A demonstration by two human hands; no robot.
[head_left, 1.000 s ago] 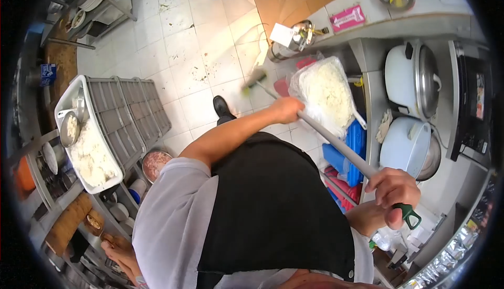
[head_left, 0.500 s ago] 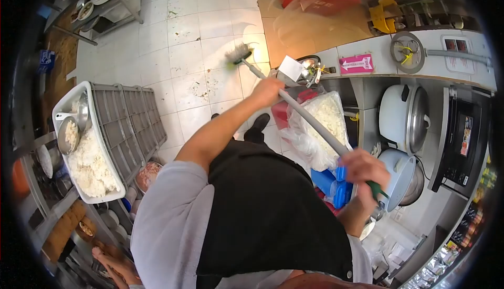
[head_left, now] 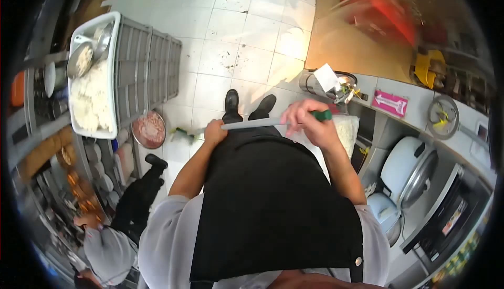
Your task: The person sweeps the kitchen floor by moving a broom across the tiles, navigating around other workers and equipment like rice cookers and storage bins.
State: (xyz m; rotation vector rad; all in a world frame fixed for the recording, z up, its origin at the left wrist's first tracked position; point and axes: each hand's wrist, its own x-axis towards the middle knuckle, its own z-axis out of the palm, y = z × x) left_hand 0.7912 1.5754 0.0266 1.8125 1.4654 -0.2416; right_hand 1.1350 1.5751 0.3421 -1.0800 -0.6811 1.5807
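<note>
A long grey broom handle (head_left: 252, 124) lies almost level across the front of my black apron. My left hand (head_left: 214, 132) is closed round its lower part, near the green broom head (head_left: 182, 135), which is by the floor at the left. Close to the green-tipped end, my right hand (head_left: 307, 118) is on the handle with its fingers curled, somewhat blurred. Both of my black shoes (head_left: 247, 105) show on the tiled floor just beyond the handle.
A white tub of rice (head_left: 94, 100) tops grey crates (head_left: 139, 68) on the left, with a bowl of pinkish food (head_left: 149, 130) below. A co-worker (head_left: 113, 249) stands at the lower left. At right are a metal pot (head_left: 315, 84), a counter (head_left: 367, 81) and cookers (head_left: 404, 165).
The broom head has swung from the far floor to the left side. Both hands have come nearer my body, and the handle is now almost level. More of the co-worker shows.
</note>
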